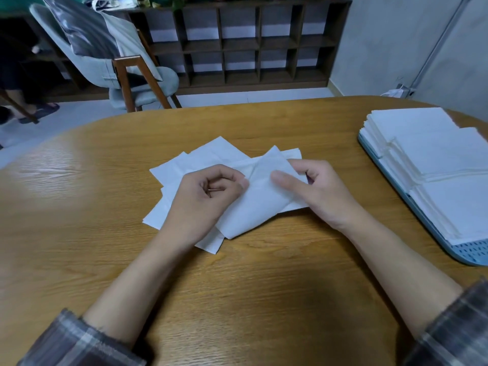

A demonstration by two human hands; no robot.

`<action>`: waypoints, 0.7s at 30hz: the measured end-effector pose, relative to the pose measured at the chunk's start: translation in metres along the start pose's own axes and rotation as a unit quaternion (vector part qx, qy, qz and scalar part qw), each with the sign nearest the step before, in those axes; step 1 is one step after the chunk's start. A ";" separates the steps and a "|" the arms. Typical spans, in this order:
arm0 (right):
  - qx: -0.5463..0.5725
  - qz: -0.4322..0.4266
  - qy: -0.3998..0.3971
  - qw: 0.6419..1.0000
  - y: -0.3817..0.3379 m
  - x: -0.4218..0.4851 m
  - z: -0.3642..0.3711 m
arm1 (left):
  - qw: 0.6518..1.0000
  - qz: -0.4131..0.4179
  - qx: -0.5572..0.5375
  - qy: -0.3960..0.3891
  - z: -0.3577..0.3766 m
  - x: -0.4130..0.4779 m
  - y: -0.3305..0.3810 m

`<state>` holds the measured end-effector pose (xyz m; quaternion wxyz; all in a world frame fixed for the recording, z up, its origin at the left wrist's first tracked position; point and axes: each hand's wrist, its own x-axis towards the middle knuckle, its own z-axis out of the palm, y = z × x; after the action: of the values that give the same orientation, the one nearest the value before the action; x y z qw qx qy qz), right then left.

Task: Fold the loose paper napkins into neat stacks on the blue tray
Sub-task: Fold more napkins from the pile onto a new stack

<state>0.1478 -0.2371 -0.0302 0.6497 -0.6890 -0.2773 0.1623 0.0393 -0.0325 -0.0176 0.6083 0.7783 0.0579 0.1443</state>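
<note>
Surroundings: wooden counter (237,291) with a rounded far edge. Beyond it stands a pale upholstered chair (148,83) on wooden legs, a cushion (81,30) propped against its back. Dark cubby shelf (250,46) runs along the wall behind. Far left, someone's slippered foot (47,108) on the floor.

Blue tray (472,253) sits at the counter's right edge, partly out of frame. It carries folded napkin stacks (435,154) side by side; its perforated near corner shows bare.

Loose napkins (182,167) lie fanned and overlapping mid-counter, well apart from the tray. Top napkin (253,210) lies partly folded across them, held between both grips.

Left grip (208,196): fingers curled, thumb and fingertips pinching the top napkin's left edge. Right grip (317,191): thumb laid flat on the sheet, fingers curled round its right edge. Left wrist covers part of the pile. Plaid sleeves (79,342) sit low on the forearms.
</note>
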 end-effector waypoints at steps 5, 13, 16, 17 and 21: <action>0.003 -0.002 0.058 0.998 0.004 0.003 0.000 | 0.999 0.029 0.036 0.019 -0.004 0.000 0.001; 0.066 0.039 -0.014 0.997 0.003 0.002 0.008 | 0.996 0.043 0.080 0.006 -0.013 0.007 -0.010; 0.079 0.044 -0.036 0.995 0.000 0.001 0.009 | 0.996 0.039 0.080 0.013 -0.014 0.008 -0.013; 0.076 0.045 -0.038 0.995 0.000 0.001 0.009 | 0.996 0.036 0.080 0.013 -0.015 0.009 -0.014; 0.035 0.039 -0.034 0.998 -0.002 -0.002 0.009 | 0.996 0.045 0.083 -0.007 -0.015 0.009 -0.016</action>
<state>0.1409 -0.2306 -0.0296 0.6570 -0.6699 -0.2665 0.2202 0.0445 -0.0126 -0.0284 0.5349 0.8290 0.0305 0.1602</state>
